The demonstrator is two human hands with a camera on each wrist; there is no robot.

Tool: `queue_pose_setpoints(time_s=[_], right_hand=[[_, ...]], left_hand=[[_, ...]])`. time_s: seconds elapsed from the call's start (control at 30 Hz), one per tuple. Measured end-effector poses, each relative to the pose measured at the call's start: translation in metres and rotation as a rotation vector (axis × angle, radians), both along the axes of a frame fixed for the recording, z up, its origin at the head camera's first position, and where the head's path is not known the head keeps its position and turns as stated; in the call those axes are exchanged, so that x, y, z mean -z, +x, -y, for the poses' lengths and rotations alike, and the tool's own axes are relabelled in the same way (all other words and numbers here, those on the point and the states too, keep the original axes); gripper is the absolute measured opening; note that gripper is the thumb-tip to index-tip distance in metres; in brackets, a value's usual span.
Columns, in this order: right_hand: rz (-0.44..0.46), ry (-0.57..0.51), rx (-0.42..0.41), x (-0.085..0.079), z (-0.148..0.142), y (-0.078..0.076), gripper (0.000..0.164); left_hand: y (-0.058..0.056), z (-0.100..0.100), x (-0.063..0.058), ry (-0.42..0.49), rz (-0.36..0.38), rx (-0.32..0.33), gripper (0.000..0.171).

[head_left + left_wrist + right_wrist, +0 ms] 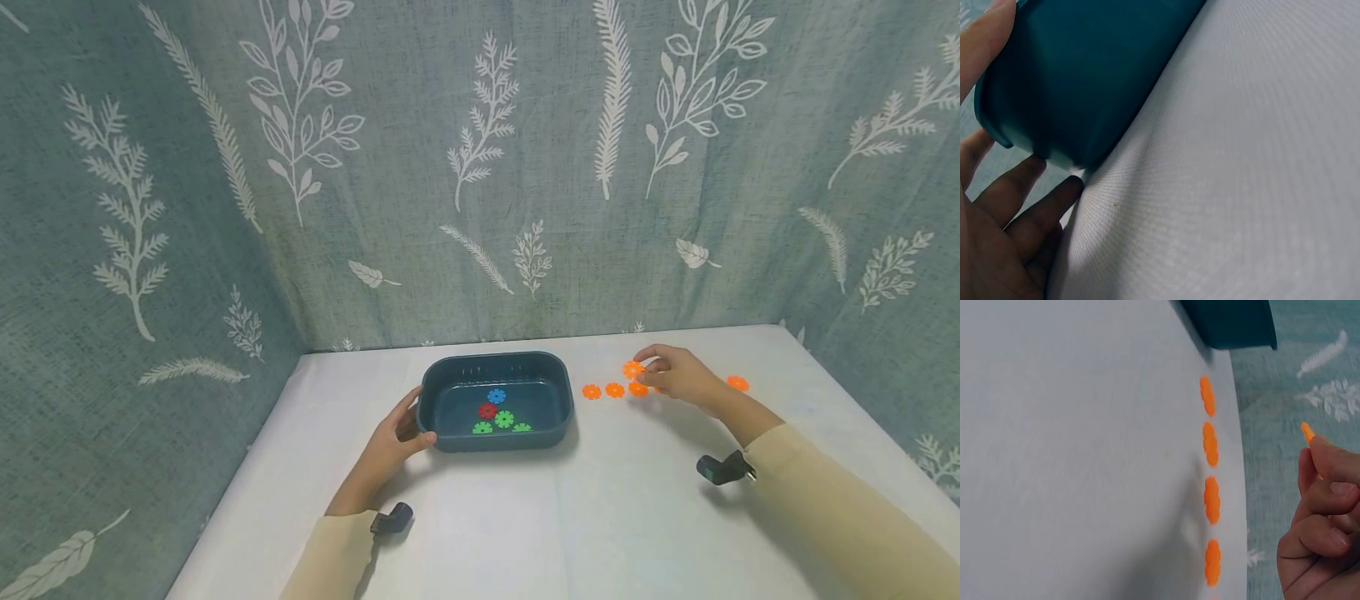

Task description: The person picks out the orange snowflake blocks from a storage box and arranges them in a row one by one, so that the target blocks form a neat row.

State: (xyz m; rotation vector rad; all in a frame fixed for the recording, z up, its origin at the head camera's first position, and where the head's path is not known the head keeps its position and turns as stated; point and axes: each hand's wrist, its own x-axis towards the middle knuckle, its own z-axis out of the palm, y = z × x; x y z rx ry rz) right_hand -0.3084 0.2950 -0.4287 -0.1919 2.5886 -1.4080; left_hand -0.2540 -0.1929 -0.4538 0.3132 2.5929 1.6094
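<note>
My left hand (392, 437) holds the left end of a dark teal plastic tub (495, 442). Its thumb lies at the front corner and its fingers touch the end wall, as the left wrist view shows. Inside the tub lie a blue notched disc (497, 397), a red disc (488, 411) and several green discs (504, 419). Above the table to the right, my right hand (678, 375) pinches an orange flower-shaped disc (632, 369) between thumb and index finger; the other fingers are curled. Below it runs a row of orange discs (1210, 444), partly hidden by the hand in the head view.
One more orange disc (738, 383) lies to the right, beyond my right wrist. A white cloth (495, 525) covers the table. Grey-green curtains (405, 167) with white leaf prints rise behind the table and at both sides. Each wrist carries a small black camera (723, 468).
</note>
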Motion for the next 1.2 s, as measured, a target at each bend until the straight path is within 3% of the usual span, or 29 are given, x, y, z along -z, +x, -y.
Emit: queue_pose_setpoints(time_s=[0.53,0.83,1.0,1.2], right_hand=[[0.008,0.008,0.163,0.019,-0.052,0.009,0.055],[-0.002,0.021,0.227,0.029,-0.082,0.016,0.058],[0.002,0.014,0.265,0.034,-0.099,0.018,0.06],[-0.022,0.038,0.304,0.038,-0.118,0.02,0.064]], left_hand=[[-0.003,0.0,0.002,0.001,0.01,-0.001,0.085],[-0.023,0.01,0.037,0.026,-0.002,-0.027,0.087],[-0.024,0.011,0.041,0.024,-0.014,-0.032,0.086],[-0.022,0.009,0.038,0.016,-0.007,-0.031,0.086]])
